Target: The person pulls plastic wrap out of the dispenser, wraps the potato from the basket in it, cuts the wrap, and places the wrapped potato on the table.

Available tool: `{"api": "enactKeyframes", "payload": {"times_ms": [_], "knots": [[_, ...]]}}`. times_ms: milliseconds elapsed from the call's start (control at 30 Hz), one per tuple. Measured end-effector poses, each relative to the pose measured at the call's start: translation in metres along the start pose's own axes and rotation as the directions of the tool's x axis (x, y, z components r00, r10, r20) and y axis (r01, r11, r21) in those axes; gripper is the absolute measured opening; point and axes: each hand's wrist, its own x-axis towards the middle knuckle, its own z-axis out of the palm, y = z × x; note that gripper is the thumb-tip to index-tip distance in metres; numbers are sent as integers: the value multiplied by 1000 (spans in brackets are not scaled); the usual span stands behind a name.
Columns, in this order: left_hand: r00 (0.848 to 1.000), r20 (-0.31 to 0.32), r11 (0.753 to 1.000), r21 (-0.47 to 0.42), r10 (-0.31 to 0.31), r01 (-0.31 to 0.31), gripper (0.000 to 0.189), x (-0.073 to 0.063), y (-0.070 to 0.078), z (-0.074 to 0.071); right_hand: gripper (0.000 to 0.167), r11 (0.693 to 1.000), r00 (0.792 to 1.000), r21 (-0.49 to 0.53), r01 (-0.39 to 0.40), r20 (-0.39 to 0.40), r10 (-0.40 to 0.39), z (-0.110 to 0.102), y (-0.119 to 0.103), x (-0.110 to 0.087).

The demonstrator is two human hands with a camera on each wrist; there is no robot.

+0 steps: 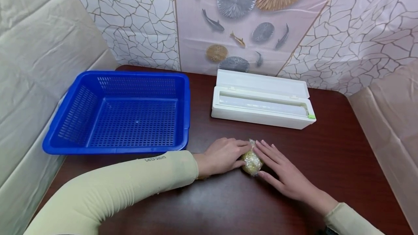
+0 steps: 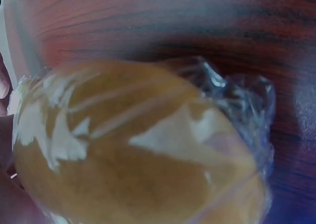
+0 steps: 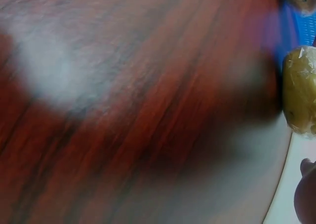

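Note:
A potato (image 1: pixel 252 162) wrapped in clear cling film lies on the dark table between my two hands. My left hand (image 1: pixel 223 156) grips it from the left, thumb on the near side and fingers at the far side. From the right, my right hand (image 1: pixel 287 175) touches it with fairly straight fingers. In the right wrist view the potato (image 3: pixel 300 93) shows at the right edge. A second film-wrapped potato (image 2: pixel 138 145) fills much of the left wrist view; the left forearm mostly hides it in the head view.
A blue perforated basket (image 1: pixel 115 150) stands at the left of the table (image 1: pixel 212 206). At the back right is a long white cling film box (image 1: pixel 261 119), lid raised, with a roll (image 1: pixel 261 105) inside and a green tab at its right end. Patterned cloth hangs behind.

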Motion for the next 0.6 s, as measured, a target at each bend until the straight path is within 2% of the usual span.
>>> {"api": "enactKeyframes", "payload": {"times_ms": [133, 400, 600], "knots": [[1000, 18, 1000, 3, 13, -13, 54, -1, 1, 1, 82, 1000, 999, -29, 8, 31, -7, 2, 0, -3], [999, 49, 998, -55, -10, 13, 52, -1, 4, 1, 81, 994, 998, -95, 49, 40, -45, 7, 1, -4], [997, 73, 994, -98, -31, 38, 55, -1, 2, -2, 82, 995, 999, -88, 43, 29, -40, 6, -1, -4]]}}
